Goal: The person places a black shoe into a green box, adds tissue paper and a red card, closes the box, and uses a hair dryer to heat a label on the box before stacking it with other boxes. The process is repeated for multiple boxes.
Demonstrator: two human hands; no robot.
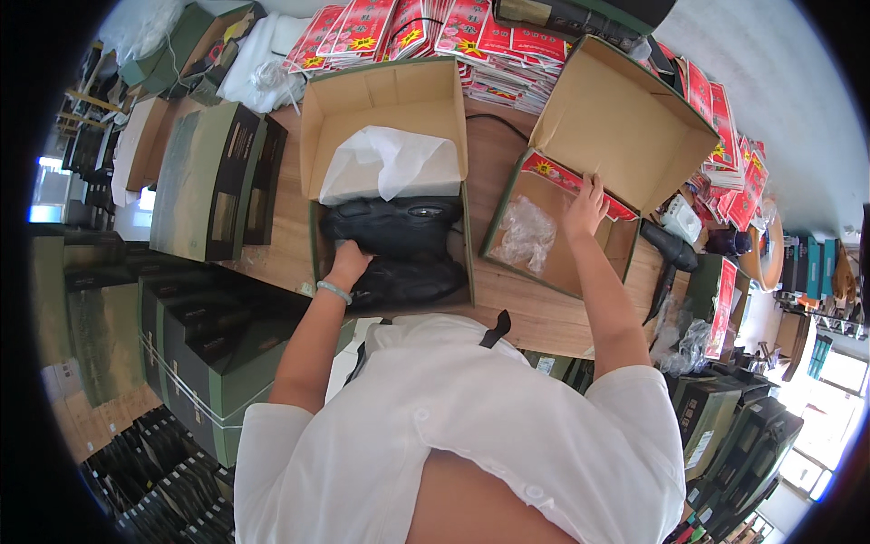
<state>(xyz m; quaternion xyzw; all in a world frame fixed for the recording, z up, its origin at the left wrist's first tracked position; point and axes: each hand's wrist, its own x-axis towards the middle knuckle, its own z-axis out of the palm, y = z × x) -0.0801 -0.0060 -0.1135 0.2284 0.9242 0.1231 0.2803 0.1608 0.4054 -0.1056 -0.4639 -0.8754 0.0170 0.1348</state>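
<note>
My left hand (349,262) reaches into an open shoe box (315,258) with a brown inside and dark green edges. It touches a pair of black shoes (399,218) lying in there, and its fingertips are hidden among them. White tissue paper (390,163) is folded back against this box's lid. To the right, my right hand (587,207) is over a second open box (625,257), fingers extended across a red printed packet (555,172) along its back wall. Crumpled clear plastic (526,234) lies in the same box.
Stacks of red printed packets (408,32) line the table's back. Closed green shoe boxes (204,181) stand left, more (217,354) below the table. A black hair dryer (671,254) lies by the right box. A dark cable (498,121) runs between the two open boxes.
</note>
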